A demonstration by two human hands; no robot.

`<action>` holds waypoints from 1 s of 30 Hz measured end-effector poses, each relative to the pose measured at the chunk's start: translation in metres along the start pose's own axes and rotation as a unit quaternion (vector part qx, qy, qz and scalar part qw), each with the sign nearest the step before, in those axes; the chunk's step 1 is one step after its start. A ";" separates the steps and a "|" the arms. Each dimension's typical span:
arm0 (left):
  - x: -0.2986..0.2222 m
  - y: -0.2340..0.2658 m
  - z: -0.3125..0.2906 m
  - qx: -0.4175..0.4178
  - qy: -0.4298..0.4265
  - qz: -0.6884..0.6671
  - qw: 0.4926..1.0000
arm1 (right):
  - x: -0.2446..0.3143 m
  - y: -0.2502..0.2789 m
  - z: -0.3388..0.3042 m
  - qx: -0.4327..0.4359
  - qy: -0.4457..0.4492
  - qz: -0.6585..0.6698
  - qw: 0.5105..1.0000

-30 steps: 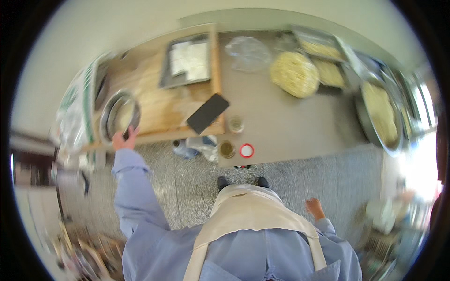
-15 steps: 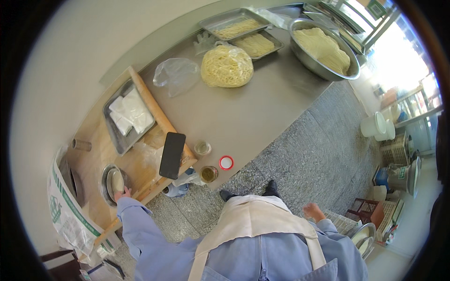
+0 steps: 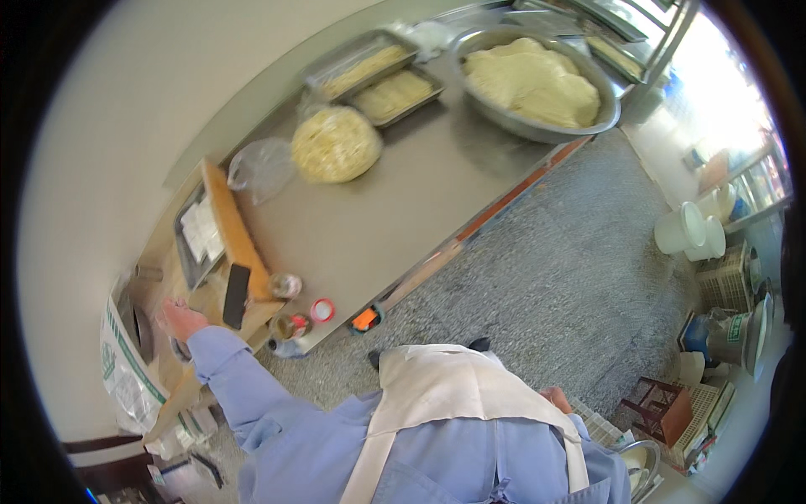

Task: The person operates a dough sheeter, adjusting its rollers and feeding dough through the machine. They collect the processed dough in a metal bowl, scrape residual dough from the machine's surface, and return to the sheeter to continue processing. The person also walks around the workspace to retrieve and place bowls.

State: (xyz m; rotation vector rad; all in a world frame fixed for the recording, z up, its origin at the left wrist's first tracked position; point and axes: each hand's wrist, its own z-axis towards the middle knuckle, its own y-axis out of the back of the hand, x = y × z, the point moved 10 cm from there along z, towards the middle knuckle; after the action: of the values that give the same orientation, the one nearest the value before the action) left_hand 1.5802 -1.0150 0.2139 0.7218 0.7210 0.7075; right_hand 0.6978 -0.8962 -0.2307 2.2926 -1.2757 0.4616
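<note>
My left hand (image 3: 180,319) is over the wooden board (image 3: 227,227) at the left, its fingers smeared by motion; I cannot tell whether it holds anything. A metal bowl (image 3: 179,349) below it is mostly hidden by the hand and sleeve. A black phone (image 3: 237,296) lies just right of that hand. Beyond it, a metal tray (image 3: 198,273) carries folded white plastic bags (image 3: 201,231). Two glass jars (image 3: 287,286) and a red-rimmed lid (image 3: 322,310) stand by the table corner. My right hand (image 3: 556,399) hangs low beside the apron, its fingers mostly hidden.
On the steel table (image 3: 361,227) sit a bag of noodles (image 3: 336,144), an empty-looking plastic bag (image 3: 262,168), noodle trays (image 3: 393,97) and a large bowl (image 3: 546,130) of dough. White buckets (image 3: 680,228), crates and a brown stool (image 3: 659,412) line the right side. A white sack (image 3: 130,370) stands far left.
My left hand has lifted off the metal bowl and moved up and away over the board. My view has turned, so the table appears shifted left. The right hand has dropped partly behind the apron.
</note>
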 end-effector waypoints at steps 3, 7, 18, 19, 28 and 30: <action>-0.175 0.025 -0.077 -0.056 -0.153 -0.136 0.977 | -0.008 0.079 0.042 -0.120 0.041 -0.171 0.977; -0.363 -0.017 -0.209 0.164 -0.024 -0.640 0.751 | 0.018 0.182 0.068 -0.224 0.050 -0.044 0.972; -0.738 -0.032 -0.523 0.562 -0.228 -0.645 0.464 | 0.082 0.409 0.056 -0.334 0.044 0.100 0.936; -0.764 -0.038 -0.543 0.581 -0.230 -0.629 0.463 | 0.062 0.420 0.053 -0.348 0.008 0.077 0.934; -0.968 -0.010 -0.693 0.586 -0.485 -0.487 0.429 | -0.072 0.307 0.045 -0.159 -0.153 -0.257 0.941; -1.002 -0.007 -0.734 0.606 -0.482 -0.480 0.413 | -0.084 0.294 0.057 -0.115 -0.117 -0.129 0.978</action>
State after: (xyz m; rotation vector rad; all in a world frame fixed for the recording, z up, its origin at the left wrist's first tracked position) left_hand 0.4611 -1.5486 0.1356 1.5558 0.2731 -1.5341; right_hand 0.4061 -1.0026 -0.2499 2.3165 -1.0487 -0.0467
